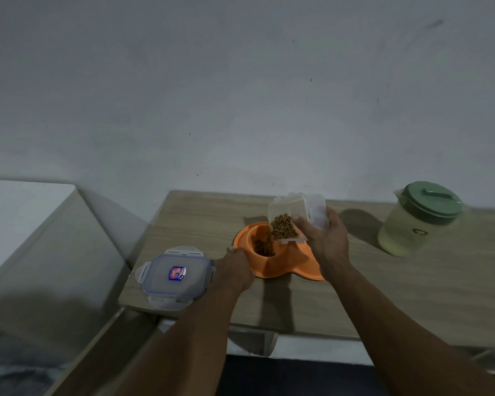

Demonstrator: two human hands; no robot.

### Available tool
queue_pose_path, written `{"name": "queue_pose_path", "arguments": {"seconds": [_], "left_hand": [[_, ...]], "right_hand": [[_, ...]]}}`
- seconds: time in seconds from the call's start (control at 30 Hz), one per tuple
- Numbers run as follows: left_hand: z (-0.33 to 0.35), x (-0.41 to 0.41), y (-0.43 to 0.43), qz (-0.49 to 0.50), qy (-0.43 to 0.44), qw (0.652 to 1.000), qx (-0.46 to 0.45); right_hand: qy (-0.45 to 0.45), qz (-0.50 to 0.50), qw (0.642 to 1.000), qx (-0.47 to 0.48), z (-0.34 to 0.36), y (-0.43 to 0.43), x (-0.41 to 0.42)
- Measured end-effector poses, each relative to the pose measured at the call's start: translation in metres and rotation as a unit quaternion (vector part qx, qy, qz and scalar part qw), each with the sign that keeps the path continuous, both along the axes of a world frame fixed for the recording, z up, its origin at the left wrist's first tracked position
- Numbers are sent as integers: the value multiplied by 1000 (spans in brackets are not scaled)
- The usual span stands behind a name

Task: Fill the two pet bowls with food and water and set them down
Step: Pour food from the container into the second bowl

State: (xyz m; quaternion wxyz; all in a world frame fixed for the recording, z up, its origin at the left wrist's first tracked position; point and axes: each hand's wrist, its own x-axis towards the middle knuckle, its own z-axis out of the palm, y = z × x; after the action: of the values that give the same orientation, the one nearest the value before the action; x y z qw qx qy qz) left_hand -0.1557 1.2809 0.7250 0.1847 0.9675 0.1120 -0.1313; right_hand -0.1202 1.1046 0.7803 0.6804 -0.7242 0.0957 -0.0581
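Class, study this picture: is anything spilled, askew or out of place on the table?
No spill shows. The lid lies at the table's front left corner, one clip past the edge. The tub is tilted on purpose, pouring kibble into the orange bowl.

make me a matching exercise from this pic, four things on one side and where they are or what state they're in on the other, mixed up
Things
1. clear container
2. container lid
3. orange double bowl
4. green-lidded pitcher

Place or state
A. standing upright at the far right of the table
B. tilted in the right hand, spilling kibble
C. lying flat near the table's left edge
D. steadied at its rim by the left hand, catching kibble

Pairs: 1-B, 2-C, 3-D, 4-A
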Motion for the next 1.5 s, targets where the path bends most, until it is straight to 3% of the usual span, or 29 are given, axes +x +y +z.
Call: {"name": "queue_pose_path", "arguments": {"seconds": [0.3, 0.43, 0.67, 0.87, 1.07, 1.2, 1.5], "left_hand": [[-2, 1, -1, -1, 1, 1000, 8], [-3, 1, -1, -2, -6, 1000, 4], [-3, 1, 0, 0, -3, 1000, -1], [-4, 1, -1, 7, -8, 1000, -1], [-3, 2, -1, 11, -1, 1000, -6], [-4, 0, -1, 8, -6, 1000, -11], [3, 1, -2, -8, 6, 1000, 20]], "right_hand": [[16, -19, 999, 24, 3, 2, 1], [-16, 0, 999, -34, 1, 0, 1], [-3, -7, 1000, 4, 4, 3, 4], [-15, -18, 999, -45, 3, 0, 2], [22, -33, 999, -15, 6, 6, 0], [11, -36, 998, -50, 7, 1, -1], [84, -72, 993, 42, 6, -6, 3]]}}
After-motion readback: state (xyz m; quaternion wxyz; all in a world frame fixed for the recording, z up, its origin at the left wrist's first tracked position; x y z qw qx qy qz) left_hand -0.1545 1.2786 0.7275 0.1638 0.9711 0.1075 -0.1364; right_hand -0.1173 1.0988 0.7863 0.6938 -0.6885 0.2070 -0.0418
